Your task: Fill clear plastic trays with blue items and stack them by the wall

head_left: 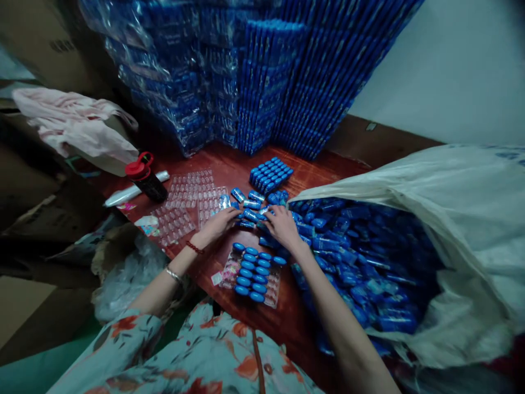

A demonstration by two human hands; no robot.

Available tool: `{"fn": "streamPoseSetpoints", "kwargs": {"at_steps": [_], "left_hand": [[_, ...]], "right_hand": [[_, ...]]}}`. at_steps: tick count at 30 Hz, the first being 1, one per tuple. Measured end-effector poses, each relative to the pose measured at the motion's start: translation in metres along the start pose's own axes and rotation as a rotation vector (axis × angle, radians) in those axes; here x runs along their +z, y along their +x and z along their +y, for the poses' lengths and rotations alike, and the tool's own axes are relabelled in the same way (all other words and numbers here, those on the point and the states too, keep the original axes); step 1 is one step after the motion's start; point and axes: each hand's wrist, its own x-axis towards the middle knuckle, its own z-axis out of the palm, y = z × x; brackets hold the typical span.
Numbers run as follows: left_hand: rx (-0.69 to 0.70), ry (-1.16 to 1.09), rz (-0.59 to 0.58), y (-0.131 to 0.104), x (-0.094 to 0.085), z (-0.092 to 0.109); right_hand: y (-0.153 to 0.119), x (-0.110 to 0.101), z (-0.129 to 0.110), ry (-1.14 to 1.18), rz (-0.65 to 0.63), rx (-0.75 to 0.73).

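Observation:
My left hand (222, 222) reaches into a small heap of blue capsule-shaped pieces (251, 204), its fingers closed at the near left side of the heap. Opposite it, my right hand (283, 225) curls its fingers on the heap's right side, close to the sack's mouth. Both hands seem to grip blue pieces there, though the fingertips are partly hidden. Nearer my body lies a clear blister tray (271, 290) with rows of blue oval pieces (250, 272) on it. One blue oval piece (279, 261) sits off its right edge.
A white sack (410, 175) full of blue pieces gapes at the right. Empty clear trays (176, 221) lie at the left, by a red-lidded bottle (150, 180). A block of blue pieces (270, 174) stands farther back, before tall blue stacks (266, 87) and plastic-wrapped packs (164, 82).

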Motion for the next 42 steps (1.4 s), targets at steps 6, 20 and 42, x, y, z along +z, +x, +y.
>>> {"fn": "streamPoseSetpoints", "kwargs": {"at_steps": [6,20,42], "left_hand": [[-0.217,-0.165,0.384,-0.082,-0.037,0.036],[-0.075,0.001,-0.011,-0.105,0.019,0.055],[0.198,0.091,0.042,-0.086,0.014,0.028]], "right_hand": [[-0.120,-0.025,-0.003,0.599,0.404,0.428],[-0.167,0.028,-0.051,0.428,0.056,0.289],[-0.132,-0.014,-0.051,-0.144,-0.244,0.079]]}}
